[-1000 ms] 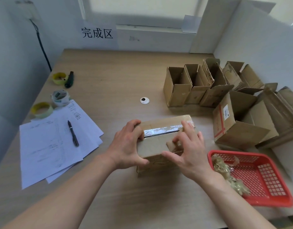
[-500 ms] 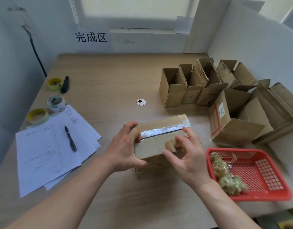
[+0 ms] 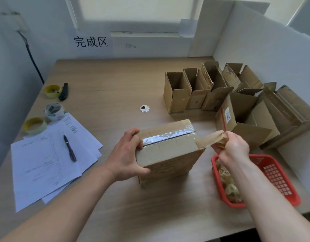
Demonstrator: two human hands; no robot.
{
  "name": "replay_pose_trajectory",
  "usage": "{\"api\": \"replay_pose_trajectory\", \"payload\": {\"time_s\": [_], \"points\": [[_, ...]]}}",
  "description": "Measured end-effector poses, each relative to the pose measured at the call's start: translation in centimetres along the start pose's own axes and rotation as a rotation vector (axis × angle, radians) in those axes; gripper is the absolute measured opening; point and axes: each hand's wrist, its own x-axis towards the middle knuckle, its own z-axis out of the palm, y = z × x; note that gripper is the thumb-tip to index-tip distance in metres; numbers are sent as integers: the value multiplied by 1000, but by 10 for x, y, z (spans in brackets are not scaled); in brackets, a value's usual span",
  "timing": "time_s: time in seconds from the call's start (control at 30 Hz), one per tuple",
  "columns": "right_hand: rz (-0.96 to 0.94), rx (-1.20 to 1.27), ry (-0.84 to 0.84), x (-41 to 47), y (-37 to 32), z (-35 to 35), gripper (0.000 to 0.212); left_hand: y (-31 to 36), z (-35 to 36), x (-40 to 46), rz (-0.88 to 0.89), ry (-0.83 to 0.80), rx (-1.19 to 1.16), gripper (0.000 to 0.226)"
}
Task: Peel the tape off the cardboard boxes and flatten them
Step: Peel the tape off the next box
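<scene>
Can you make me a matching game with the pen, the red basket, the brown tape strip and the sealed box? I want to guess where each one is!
Things:
1. pen
2. red basket
3. brown tape strip
4. sealed box

Places:
A. pinched in the right hand, partly peeled off
B. lying on the white papers
C. steadied by the left hand in the middle of the table
D. at the right front of the table, holding crumpled tape

Pairs: 1-B, 2-D, 3-A, 4-C

Matt cardboard box (image 3: pixel 170 151), glossy tape (image 3: pixel 166 137)
</scene>
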Motion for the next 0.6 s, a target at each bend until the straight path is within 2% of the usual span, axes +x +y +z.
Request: {"api": "replay_pose_trajectory", "payload": {"time_s": [0.03,0.1,0.2,0.23,0.3,0.37,0.4,0.43,0.5,0.6], "points": [[0,-49,-51,-2,2,1,18,0,1,0,1,2,2,69],[-120,-218,-196,-14,7,1,36,-1,1,1,4,2,1,69],[-377,-609,-443,-34,22,-3,66,-2,1,2,3,2,-16,69],[-488,-773,-492,-38,30,-5,67,-2,2,2,1,2,-16,69],[-732,-995,-466,-40,42,-7,53,-2,2,1,-4,2,-14,68],[-916,-955,-434,-37,46,-9,23,-3,2,1,-4,3,-14,68],[-938,-893,-415,-33,45,-11,11,-4,2,1,-1,4,-15,68],[-924,-830,-375,-27,44,-12,16,-4,2,1,2,5,-16,68],[-734,-702,-272,-16,41,-10,29,-3,2,1,-2,13,-22,68],[-340,-424,-188,-4,39,0,21,-1,5,2,-12,24,-43,69]]}}
